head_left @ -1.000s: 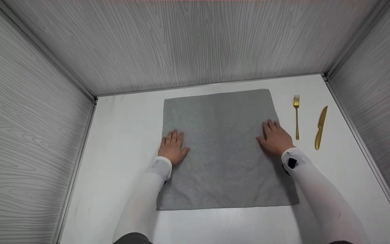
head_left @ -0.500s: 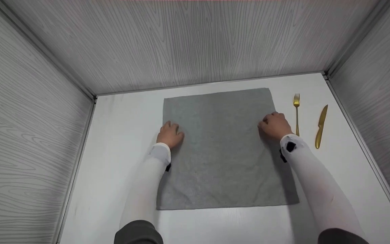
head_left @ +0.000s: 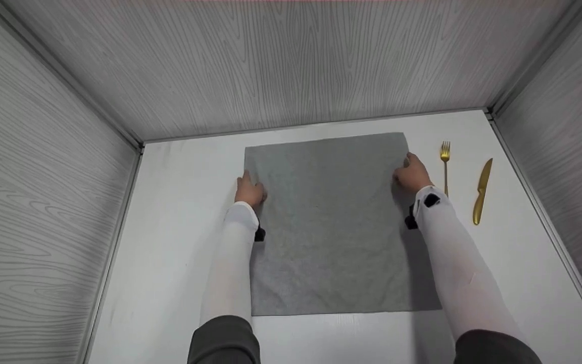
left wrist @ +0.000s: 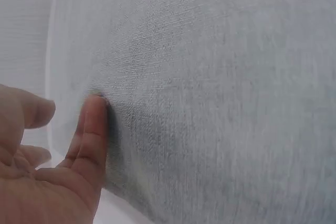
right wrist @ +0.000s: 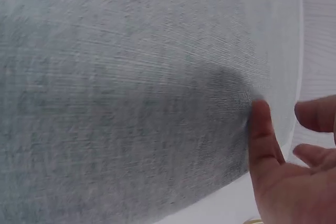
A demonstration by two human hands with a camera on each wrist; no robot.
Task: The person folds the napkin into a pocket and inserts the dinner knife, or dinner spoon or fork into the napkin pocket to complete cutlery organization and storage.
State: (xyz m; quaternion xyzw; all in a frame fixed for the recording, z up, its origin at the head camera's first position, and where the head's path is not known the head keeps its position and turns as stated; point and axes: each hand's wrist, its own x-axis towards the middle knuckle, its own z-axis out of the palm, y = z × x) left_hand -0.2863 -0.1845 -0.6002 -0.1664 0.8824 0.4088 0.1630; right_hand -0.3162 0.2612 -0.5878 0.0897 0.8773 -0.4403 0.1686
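Head view: gray cloth (head_left: 329,227) lies between left hand (head_left: 249,192) and right hand (head_left: 413,174), both touching it, fingers unclenched.

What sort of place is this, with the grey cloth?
Probably a small walled work booth: wood-grain panels surround three sides of a white tabletop, and a grey cloth lies spread on it.

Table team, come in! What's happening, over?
Left hand and right hand touching the gray cloth near opposite edges. Cloth spread out, lightly rippled. Fork and knife off to its right, apparently not in the way.
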